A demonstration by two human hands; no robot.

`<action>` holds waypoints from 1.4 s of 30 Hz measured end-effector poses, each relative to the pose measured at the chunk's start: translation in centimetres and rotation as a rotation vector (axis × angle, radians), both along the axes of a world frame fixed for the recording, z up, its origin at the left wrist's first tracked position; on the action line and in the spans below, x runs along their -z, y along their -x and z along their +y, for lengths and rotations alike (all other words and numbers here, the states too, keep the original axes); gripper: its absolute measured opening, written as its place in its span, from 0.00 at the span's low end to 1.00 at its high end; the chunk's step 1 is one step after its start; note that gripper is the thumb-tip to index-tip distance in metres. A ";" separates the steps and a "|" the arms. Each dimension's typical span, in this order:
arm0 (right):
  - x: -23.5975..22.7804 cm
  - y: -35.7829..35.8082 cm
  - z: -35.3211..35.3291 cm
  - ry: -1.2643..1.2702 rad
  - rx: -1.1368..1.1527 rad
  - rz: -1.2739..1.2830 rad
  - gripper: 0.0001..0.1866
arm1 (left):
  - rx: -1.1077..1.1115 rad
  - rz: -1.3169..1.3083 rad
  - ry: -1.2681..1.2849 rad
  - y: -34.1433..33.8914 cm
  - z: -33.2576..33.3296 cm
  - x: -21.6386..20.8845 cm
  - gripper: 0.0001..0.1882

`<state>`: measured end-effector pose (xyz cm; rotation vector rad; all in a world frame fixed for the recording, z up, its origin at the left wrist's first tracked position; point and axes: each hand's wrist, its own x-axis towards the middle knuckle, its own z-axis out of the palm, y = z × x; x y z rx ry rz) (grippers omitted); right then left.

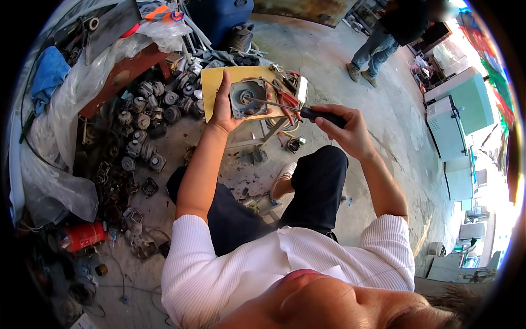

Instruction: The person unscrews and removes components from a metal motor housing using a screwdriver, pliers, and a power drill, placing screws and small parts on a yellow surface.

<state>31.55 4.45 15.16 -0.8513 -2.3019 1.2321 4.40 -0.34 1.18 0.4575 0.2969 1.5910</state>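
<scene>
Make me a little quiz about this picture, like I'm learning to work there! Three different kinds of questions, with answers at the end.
1. Which hand holds the screwdriver?
2. True or false: the left hand touches the square metal part.
3. Fill in the colour: the flat board by the square metal part is ____.

Key: 1. The right hand. 2. True. 3. Yellow.

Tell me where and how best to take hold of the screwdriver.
Grip the screwdriver by its thick black handle, probably from the right, as the right hand does: the handle extends that way, while the thin shaft points left toward the grey metal housing.
</scene>
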 end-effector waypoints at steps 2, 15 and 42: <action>0.2 0.3 -0.1 0.018 0.017 -0.004 0.17 | 0.000 0.008 -0.006 -0.1 -0.2 -0.1 0.45; 2.5 0.2 0.3 0.494 0.108 0.069 0.16 | -0.232 0.232 -0.170 -0.3 1.1 1.2 0.32; 3.9 0.2 -1.4 -0.041 0.134 0.015 0.15 | -0.357 0.329 -0.115 -1.3 1.4 1.4 0.29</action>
